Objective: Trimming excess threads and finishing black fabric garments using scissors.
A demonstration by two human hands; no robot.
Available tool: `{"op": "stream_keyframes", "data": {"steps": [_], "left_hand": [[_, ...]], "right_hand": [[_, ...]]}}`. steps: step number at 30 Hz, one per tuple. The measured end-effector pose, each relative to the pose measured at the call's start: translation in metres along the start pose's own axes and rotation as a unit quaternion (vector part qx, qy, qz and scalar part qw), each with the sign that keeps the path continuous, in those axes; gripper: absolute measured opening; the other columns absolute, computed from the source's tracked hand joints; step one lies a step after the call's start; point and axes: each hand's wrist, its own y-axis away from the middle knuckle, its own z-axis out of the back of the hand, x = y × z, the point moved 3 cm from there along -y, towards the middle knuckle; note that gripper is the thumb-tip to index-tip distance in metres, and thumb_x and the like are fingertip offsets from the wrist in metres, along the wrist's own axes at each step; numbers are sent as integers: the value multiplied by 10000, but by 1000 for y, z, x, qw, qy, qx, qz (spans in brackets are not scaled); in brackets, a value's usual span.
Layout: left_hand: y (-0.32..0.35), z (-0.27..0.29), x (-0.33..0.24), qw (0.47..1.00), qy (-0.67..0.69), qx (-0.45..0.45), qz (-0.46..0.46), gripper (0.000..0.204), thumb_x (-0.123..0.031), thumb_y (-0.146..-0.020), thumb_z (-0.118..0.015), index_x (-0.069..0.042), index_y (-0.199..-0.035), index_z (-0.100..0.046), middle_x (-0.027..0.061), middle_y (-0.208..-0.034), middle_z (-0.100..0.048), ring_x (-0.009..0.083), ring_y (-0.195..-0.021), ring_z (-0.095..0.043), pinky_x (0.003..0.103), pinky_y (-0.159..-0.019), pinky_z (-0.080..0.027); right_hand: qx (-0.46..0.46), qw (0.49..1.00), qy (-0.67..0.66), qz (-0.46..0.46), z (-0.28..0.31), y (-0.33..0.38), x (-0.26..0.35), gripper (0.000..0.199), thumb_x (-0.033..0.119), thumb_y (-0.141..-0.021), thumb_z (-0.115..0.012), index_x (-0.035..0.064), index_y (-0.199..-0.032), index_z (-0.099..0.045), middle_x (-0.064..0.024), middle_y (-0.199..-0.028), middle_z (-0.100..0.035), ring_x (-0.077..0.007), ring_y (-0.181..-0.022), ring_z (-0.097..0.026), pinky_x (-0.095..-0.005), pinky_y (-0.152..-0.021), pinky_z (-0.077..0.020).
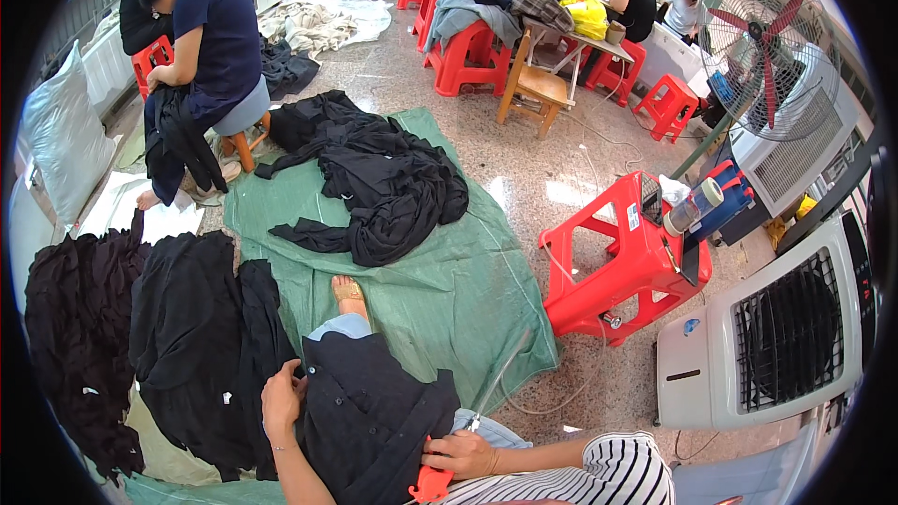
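A black buttoned garment (pixel 369 411) lies spread over my lap. At its left edge, my left hand (pixel 282 402) has its fingers curled in on the cloth, the tips partly hidden. My right hand (pixel 465 454) is closed around a red plastic tool (pixel 430 483) at the garment's lower right side; I cannot make out its kind. A thin metal rod (pixel 502 369) rises just beyond that hand. Left of my legs lie a heap of black garments (pixel 182 304) and a darker heap (pixel 79 318).
Black clothes (pixel 393 178) are piled on a green sheet (pixel 500 281) ahead. To the right stand a red stool (pixel 613 271) bearing a jar (pixel 694 206), an air cooler (pixel 762 332) and a fan (pixel 769 42). A seated person (pixel 220 47) handles dark cloth at the left.
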Motion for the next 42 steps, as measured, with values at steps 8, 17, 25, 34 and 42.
{"op": "stream_keyframes", "data": {"steps": [8, 17, 25, 34, 42], "left_hand": [[2, 3, -4, 1000, -5, -5, 4, 379, -118, -847, -698, -85, -1220, -642, 150, -880, -710, 337, -850, -685, 433, -766, -516], [1, 1, -1, 1000, -8, -5, -2, 387, -134, -849, -703, -93, -1228, -638, 146, -878, -710, 341, -860, -680, 444, -761, -513], [2, 2, -2, 1000, -10, -9, -9, 388, -149, -848, -708, -96, -1226, -637, 143, -881, -714, 345, -855, -682, 445, -757, -513], [3, 2, -1, 1000, -9, -15, -9, 372, -153, -852, -704, -90, -1213, -643, 143, -879, -716, 345, -856, -684, 446, -759, -513], [5, 4, -4, 1000, -7, -15, -1, 368, -156, -857, -695, -92, -1215, -643, 145, -887, -717, 342, -863, -685, 444, -767, -514]], "right_hand": [[-1, 1000, 4, -1, 3, -3, 1, 355, 242, -732, -711, 143, -1070, -671, -21, -1091, -637, -141, -717, -632, -283, -596, -437], [-3, 1000, 11, 0, 4, -5, 1, 350, 261, -713, -733, 142, -1037, -670, -16, -1056, -630, -140, -693, -620, -277, -595, -432], [-8, 1000, 3, -3, 4, -4, 2, 334, 251, -721, -724, 147, -1033, -670, -14, -1059, -633, -142, -683, -614, -283, -592, -431], [-8, 1000, 4, -5, 3, -4, 3, 341, 254, -722, -716, 148, -1043, -667, -15, -1069, -634, -141, -695, -618, -284, -592, -432], [-5, 1000, 10, -6, 4, -4, 3, 359, 253, -720, -710, 145, -1059, -667, -22, -1082, -634, -146, -709, -626, -285, -601, -435]]}}
